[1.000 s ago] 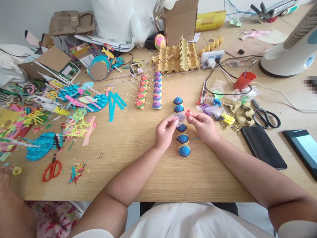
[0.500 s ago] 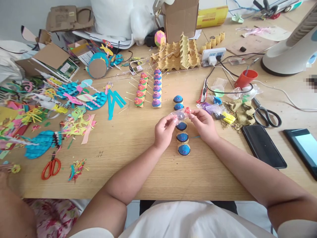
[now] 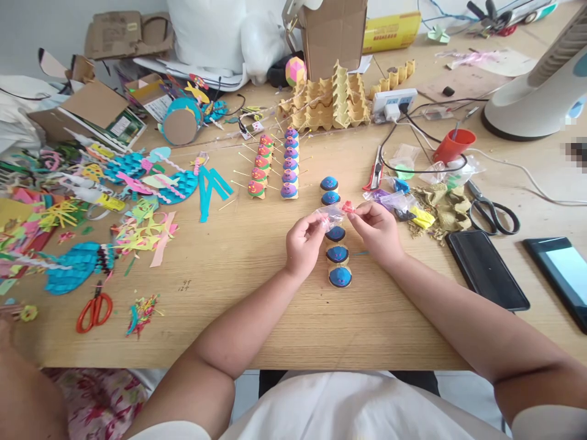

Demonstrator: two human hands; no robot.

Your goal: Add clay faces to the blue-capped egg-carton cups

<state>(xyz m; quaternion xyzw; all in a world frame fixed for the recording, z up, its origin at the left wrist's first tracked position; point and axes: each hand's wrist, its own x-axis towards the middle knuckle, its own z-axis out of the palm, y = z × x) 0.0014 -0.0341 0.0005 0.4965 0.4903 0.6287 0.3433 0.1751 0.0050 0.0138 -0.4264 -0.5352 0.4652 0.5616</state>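
My left hand point(image 3: 303, 245) pinches a small clear plastic bag point(image 3: 333, 214). A red-pink lump of what looks like modelling clay point(image 3: 347, 206) sits at the bag's right end, between the thumb and fingers of my right hand point(image 3: 378, 233). Both hands hover over a row of egg-carton cups topped with blue clay point(image 3: 340, 277), with small faces on the nearer domes; bag and hands partly hide the middle of that row. Two finished-looking rows stand farther back: one red and orange point(image 3: 262, 162), one purple point(image 3: 290, 164), both with thin sticks poking out.
Orange scissors point(image 3: 95, 311) and paper scraps point(image 3: 143, 315) lie at left, near paper crafts. On the right are black scissors point(image 3: 493, 211), a phone point(image 3: 487, 269), a tablet point(image 3: 559, 269), clay packets point(image 3: 424, 217), a red cup point(image 3: 454, 146) and a box cutter point(image 3: 376, 170). Another person's arm point(image 3: 27, 385) shows at lower left.
The red-pink lump has come farther out at the bag's right end, and the bag looks slacker. My hands have barely shifted.
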